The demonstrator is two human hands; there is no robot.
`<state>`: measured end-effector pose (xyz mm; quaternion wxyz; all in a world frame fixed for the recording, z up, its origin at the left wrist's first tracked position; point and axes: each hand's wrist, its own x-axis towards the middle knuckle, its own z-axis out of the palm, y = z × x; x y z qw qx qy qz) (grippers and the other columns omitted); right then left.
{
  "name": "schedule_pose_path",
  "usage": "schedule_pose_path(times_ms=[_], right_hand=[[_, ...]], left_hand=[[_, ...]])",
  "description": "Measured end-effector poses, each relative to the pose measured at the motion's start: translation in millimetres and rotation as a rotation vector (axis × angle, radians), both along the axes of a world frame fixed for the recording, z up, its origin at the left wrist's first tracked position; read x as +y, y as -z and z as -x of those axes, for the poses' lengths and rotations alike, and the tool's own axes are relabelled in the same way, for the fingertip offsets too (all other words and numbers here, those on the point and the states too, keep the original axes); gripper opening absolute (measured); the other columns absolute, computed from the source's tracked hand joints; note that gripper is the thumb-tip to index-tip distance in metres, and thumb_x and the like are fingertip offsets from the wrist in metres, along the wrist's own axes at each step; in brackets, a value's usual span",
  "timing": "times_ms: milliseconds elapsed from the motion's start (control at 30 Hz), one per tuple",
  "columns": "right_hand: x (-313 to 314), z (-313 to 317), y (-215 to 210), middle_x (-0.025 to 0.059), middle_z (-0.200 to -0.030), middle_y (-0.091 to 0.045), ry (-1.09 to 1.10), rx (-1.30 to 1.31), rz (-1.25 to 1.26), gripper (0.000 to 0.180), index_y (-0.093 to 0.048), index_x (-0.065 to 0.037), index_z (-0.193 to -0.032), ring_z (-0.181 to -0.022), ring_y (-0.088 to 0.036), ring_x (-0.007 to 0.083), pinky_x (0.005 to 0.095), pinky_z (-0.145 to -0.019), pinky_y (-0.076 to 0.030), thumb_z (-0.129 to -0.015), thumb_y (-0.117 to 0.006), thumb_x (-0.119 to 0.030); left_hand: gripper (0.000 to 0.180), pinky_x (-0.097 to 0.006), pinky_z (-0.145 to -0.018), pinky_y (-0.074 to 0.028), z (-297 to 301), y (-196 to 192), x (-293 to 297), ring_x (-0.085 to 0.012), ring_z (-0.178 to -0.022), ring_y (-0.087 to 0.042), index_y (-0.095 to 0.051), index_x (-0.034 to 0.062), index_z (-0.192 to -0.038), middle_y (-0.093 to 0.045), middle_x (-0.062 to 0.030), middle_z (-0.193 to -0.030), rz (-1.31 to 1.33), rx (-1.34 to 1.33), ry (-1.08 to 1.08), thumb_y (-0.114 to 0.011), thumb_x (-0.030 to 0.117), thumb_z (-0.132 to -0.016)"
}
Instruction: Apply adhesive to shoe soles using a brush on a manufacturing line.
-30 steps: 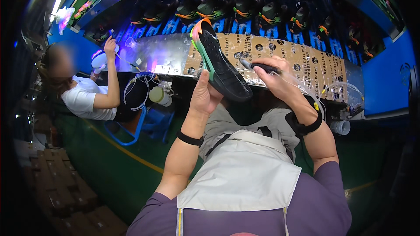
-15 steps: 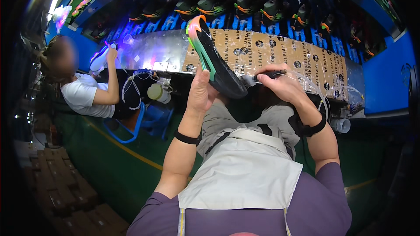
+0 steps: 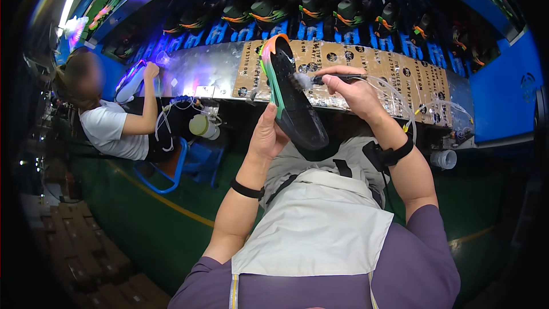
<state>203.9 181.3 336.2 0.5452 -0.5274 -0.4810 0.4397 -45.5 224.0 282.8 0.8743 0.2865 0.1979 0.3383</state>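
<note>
My left hand grips a shoe sole by its near left side. The sole's dark inner face is up, and its side wall runs from orange at the far end through green to black at the near end. My right hand is closed round the black handle of a brush. A thin tube leads from the handle's rear. The pale bristles rest on or just over the sole's inner face, near its right edge; contact is hard to make out.
Printed brown cardboard covers the metal bench. Behind it, dark shoe uppers stand on blue holders. At left a person works on a light sole. A tub hangs by the bench; a cup sits low right.
The brush has moved up and left from beside the sole's near end to its middle. The sole has shifted slightly right and toward me, still in my left hand.
</note>
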Motion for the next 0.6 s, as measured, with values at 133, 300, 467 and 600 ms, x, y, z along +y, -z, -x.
schedule_pose_path(times_ms=[133,300,467,600], right_hand=[[12.2,-4.1,6.6,0.0032,-0.083,-0.070,0.068,-0.084,0.064,0.030,-0.079,-0.005,-0.110,-0.077,-0.061,0.0112,0.0285,-0.073,-0.049,-0.095,-0.074,-0.031],[21.1,-7.7,1.9,0.0007,-0.085,-0.066,0.103,-0.075,0.102,0.026,-0.077,-0.002,-0.112,-0.079,-0.056,0.0082,0.0249,-0.073,-0.045,-0.098,-0.071,-0.023],[31.5,-8.6,6.9,0.0040,-0.085,-0.072,0.161,-0.206,-0.039,0.029,-0.079,-0.006,-0.108,-0.077,-0.064,0.0114,0.0287,-0.074,-0.051,-0.096,-0.074,-0.032],[44.5,-10.9,13.1,0.0112,-0.096,-0.077,0.257,-0.375,-0.284,0.023,-0.079,-0.005,-0.107,-0.089,-0.070,0.0222,0.0344,-0.083,-0.054,-0.092,-0.076,-0.023]], left_hand=[[0.064,-0.043,-0.108,-0.053,-2.4,2.3,-2.2,-0.0239,-0.122,-0.067,-0.055,0.0071,-0.146,-0.068,-0.0092,-0.135,-0.003,-0.005,0.008,-0.067,0.051,-0.100],[0.064,-0.043,-0.107,-0.054,-4.0,0.8,-8.5,-0.0232,-0.121,-0.068,-0.056,0.0072,-0.145,-0.069,-0.0091,-0.134,-0.014,0.028,0.019,-0.068,0.050,-0.100],[0.062,-0.040,-0.104,-0.055,-4.7,-4.0,-10.1,-0.0211,-0.121,-0.067,-0.053,0.0064,-0.145,-0.068,-0.0085,-0.134,-0.013,0.021,0.059,-0.068,0.048,-0.101],[0.061,-0.044,-0.107,-0.054,-7.9,-6.6,-9.7,-0.0247,-0.121,-0.068,-0.055,0.0073,-0.146,-0.068,-0.0101,-0.135,-0.025,-0.013,0.057,-0.064,0.049,-0.102]])
